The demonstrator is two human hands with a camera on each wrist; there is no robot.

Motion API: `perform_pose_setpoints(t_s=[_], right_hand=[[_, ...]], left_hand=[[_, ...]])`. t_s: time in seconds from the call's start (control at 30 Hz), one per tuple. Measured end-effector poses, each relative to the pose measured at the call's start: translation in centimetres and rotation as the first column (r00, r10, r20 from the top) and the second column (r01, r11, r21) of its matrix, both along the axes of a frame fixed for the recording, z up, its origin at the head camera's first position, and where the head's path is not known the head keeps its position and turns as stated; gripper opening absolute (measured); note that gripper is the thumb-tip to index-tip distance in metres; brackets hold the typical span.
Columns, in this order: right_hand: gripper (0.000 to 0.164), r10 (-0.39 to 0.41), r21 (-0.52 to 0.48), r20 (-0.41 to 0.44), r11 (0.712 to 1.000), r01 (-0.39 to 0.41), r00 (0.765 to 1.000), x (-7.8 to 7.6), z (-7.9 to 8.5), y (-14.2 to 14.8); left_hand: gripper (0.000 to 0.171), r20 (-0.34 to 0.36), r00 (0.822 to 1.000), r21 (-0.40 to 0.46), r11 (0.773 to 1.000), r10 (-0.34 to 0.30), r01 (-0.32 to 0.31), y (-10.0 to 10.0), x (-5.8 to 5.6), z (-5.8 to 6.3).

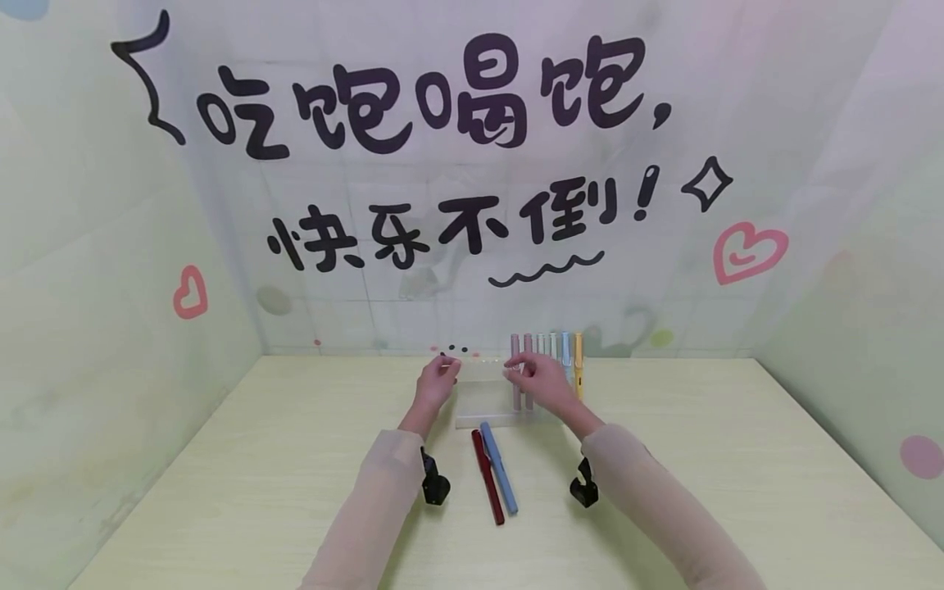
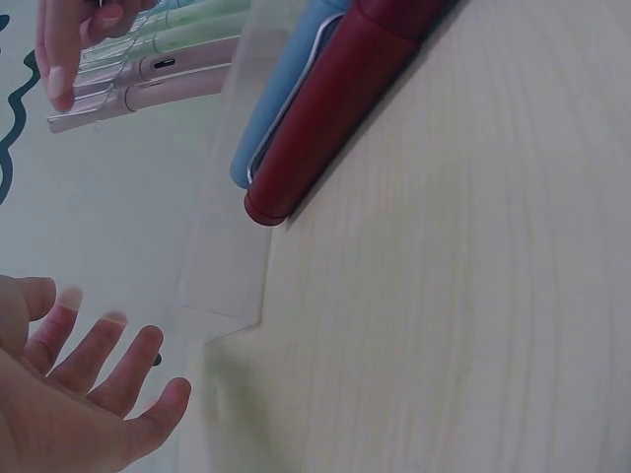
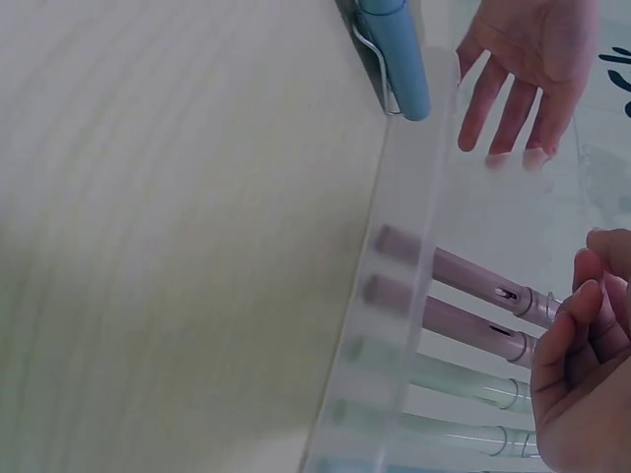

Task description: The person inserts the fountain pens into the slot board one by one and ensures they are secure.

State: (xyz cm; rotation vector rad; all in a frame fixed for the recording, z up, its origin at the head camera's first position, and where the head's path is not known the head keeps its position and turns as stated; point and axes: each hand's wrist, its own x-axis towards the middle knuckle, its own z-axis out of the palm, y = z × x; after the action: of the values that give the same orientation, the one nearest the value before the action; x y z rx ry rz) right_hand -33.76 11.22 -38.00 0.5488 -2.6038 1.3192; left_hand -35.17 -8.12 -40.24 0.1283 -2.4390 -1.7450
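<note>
A clear pen rack (image 1: 483,421) stands at the back of the table, with two pink pens (image 1: 528,393), pale green pens (image 3: 463,379), a light blue pen (image 1: 566,348) and a yellow pen (image 1: 578,373) upright along its right part. By its upper left corner is my left hand (image 1: 437,383), fingers apart and loosely bent in the left wrist view. My right hand (image 1: 544,383) has bent fingers in front of the pink pens' caps; whether they pinch anything is hidden. A dark red pen (image 1: 488,479) and a blue pen (image 1: 501,471) lie side by side before the rack.
A pale wood-look table (image 1: 295,492) carries everything. Behind it hangs a light backdrop (image 1: 442,180) with large black lettering, and similar panels close in both sides. Each wrist wears a small black camera (image 1: 435,483).
</note>
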Motion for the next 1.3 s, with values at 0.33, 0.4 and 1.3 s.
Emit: perform_pose_setpoints(t_s=[0.33,0.4,1.3], right_hand=[[0.014,0.136,0.056,0.134,0.988,-0.145,0.982,1.7,-1.6,0.1],[0.014,0.157,0.074,0.145,0.983,-0.169,0.977,1.9,-1.8,0.0],[0.037,0.308,0.276,0.220,0.890,-0.362,0.926,3.8,-2.9,-1.4]], left_hand=[[0.029,-0.011,1.000,-0.012,1.000,0.003,-0.003,0.0,0.0,0.1],[0.029,-0.008,1.000,-0.009,1.000,0.005,-0.005,0.0,0.0,0.1],[0.027,-0.006,1.000,-0.006,1.000,0.009,-0.010,0.1,0.3,0.2]])
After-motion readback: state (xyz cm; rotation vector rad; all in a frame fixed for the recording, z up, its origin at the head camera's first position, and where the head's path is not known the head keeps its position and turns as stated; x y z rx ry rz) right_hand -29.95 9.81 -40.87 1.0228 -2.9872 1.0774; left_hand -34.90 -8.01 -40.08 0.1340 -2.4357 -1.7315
